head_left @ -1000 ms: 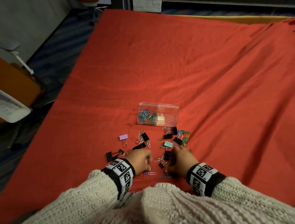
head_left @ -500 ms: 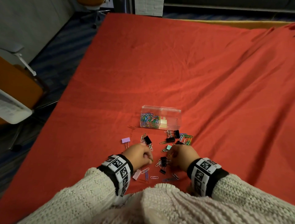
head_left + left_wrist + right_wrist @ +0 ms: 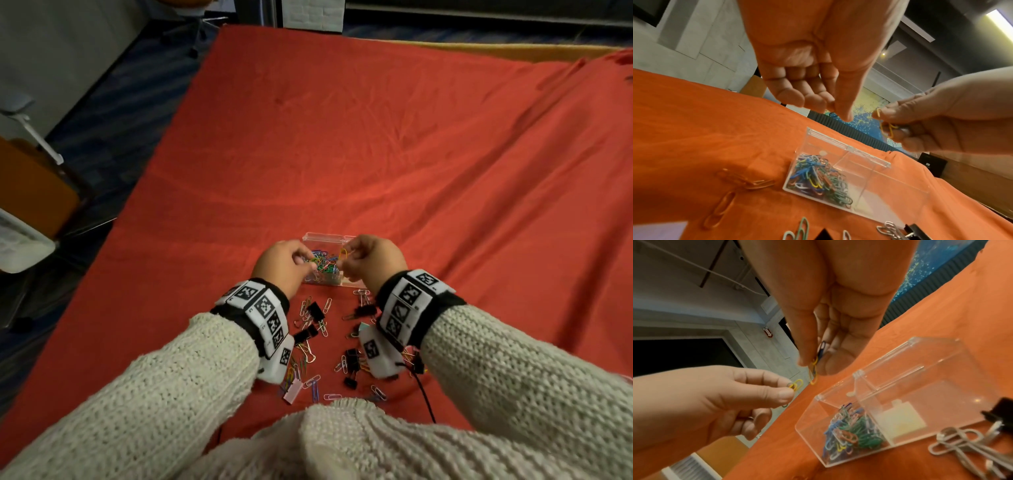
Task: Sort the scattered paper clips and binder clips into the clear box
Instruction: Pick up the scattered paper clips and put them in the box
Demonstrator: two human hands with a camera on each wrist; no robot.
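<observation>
Clear box [image 3: 325, 240] on red-covered worktop [image 3: 376, 154], left compartment full of coloured paper clips [image 3: 846, 431]; above it, left hand [image 3: 284, 263] pinching a yellow clip [image 3: 796, 384], right hand [image 3: 371, 258] pinching yellow and dark clips [image 3: 816, 363]; loose binder clips [image 3: 315, 310] scattered nearer

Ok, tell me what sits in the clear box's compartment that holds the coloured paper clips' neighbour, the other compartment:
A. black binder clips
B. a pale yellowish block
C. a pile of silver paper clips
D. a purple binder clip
B: in the right wrist view the clear box has coloured paper clips in one compartment and only a pale yellowish block in the other.
</observation>
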